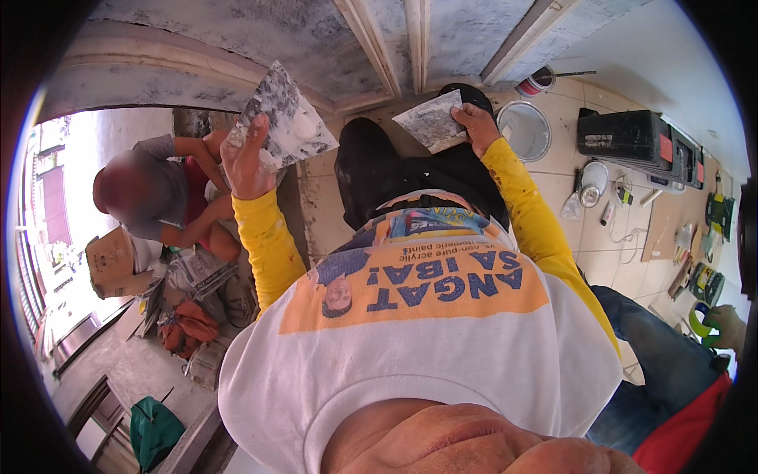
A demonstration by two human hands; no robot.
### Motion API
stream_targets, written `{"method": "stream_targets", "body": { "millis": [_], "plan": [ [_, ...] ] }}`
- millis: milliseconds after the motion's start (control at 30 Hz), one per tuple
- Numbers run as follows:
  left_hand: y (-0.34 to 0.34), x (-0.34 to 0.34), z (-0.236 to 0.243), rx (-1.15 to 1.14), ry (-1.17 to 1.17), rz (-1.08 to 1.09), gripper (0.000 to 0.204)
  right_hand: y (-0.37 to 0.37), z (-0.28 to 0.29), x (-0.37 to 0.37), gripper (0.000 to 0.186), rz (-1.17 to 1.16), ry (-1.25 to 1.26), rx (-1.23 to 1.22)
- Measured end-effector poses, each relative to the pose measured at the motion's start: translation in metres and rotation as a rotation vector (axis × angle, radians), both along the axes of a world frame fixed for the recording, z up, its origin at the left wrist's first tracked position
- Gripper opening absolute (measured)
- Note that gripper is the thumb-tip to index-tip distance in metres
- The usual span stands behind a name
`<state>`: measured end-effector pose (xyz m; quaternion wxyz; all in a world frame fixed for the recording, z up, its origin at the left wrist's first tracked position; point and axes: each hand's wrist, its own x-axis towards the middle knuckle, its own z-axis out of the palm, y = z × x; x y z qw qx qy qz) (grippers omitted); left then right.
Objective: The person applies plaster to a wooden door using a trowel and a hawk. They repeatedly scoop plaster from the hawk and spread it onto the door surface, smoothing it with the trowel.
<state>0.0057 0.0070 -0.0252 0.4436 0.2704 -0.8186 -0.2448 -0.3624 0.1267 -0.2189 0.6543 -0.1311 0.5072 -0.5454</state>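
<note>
My left hand [251,162] grips a flat, square-edged putty board [290,114] by its near corner, thumb on top. White and grey smears cover the board, with a thicker white dab near its middle. Between the thumb and fingers of my right hand [478,128] is a second thin putty-smeared plate [429,124], held by its right edge above my knees. The two plates are apart. Both stand just short of a panelled wall [308,47] with patchy grey and white coating. My fingers under the plates are mostly hidden.
Right of my knees stand a white bucket [524,133], a small paint can [537,81] and a black toolbox [624,136]. Tools lie on the tiled floor further right. A seated person [158,186] is at left, by sacks [193,276]; another person's jeans [659,363] show at lower right.
</note>
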Motion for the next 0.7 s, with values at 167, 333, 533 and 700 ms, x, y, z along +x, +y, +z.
{"method": "stream_targets", "body": {
  "millis": [167,333,533,700],
  "plan": [
    [0.003,0.003,-0.005,0.223,0.127,0.047,0.028,-0.020,-0.008,0.027,0.020,-0.003,0.765,-0.228],
    [-0.005,0.004,0.003,-0.098,-0.071,-0.037,0.041,-0.047,0.018,0.047,0.023,0.116,1.468,-0.232],
    [0.000,0.012,-0.010,0.231,0.054,0.041,0.048,-0.077,0.019,0.036,0.024,0.251,1.646,-0.219],
    [0.003,0.010,-0.011,-0.046,-0.099,0.148,0.030,-0.072,0.018,0.026,0.024,0.404,1.771,-0.227]
  ]
}}
